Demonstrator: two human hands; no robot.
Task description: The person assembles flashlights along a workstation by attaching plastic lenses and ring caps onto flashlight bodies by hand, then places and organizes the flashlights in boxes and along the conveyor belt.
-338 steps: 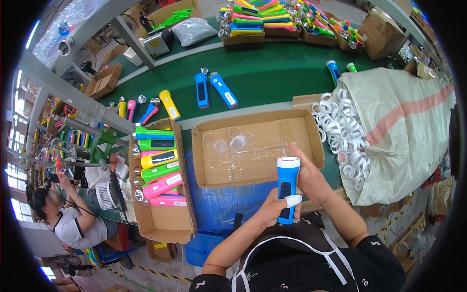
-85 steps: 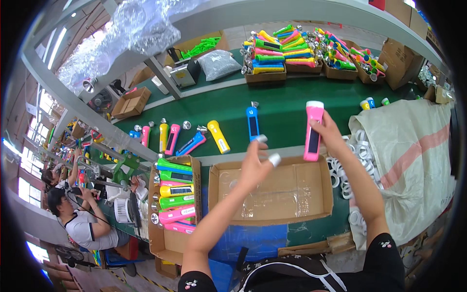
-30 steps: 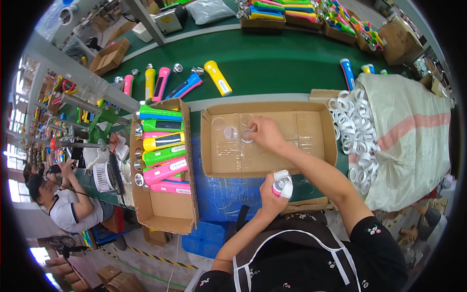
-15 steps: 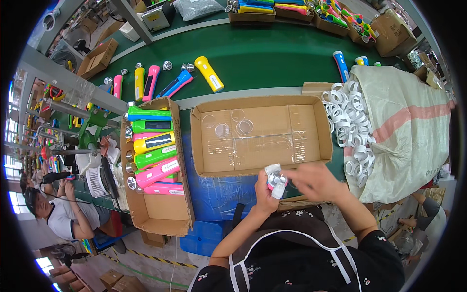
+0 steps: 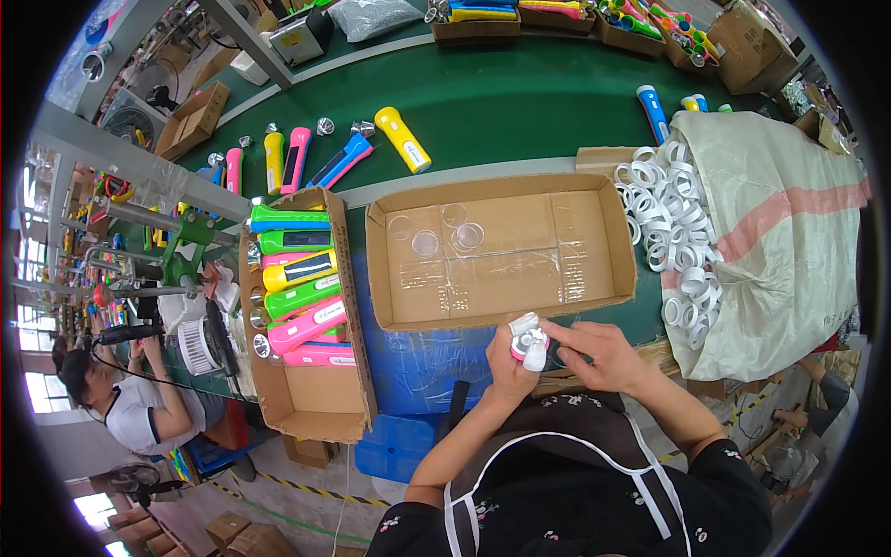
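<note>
Low in the middle of the frame, your left hand (image 5: 506, 369) has its fingers closed around a pink torch (image 5: 526, 343), its round head facing up. Your right hand (image 5: 608, 359) is just beside it, forefinger pointed at the head; whether it touches, I cannot tell. Beyond, at the centre, a shallow cardboard box (image 5: 506, 283) holds clear discs (image 5: 425, 244). Left of it, a second box (image 5: 320, 401) holds coloured torches (image 5: 304, 325); white rings (image 5: 682, 215) spill from a sack (image 5: 789, 269) at right. Farther up, a yellow torch (image 5: 403, 140) lies on the green table (image 5: 529, 107)

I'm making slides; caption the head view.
Left hand holds a pink torch, right hand beside it, clear discs ahead.
</note>
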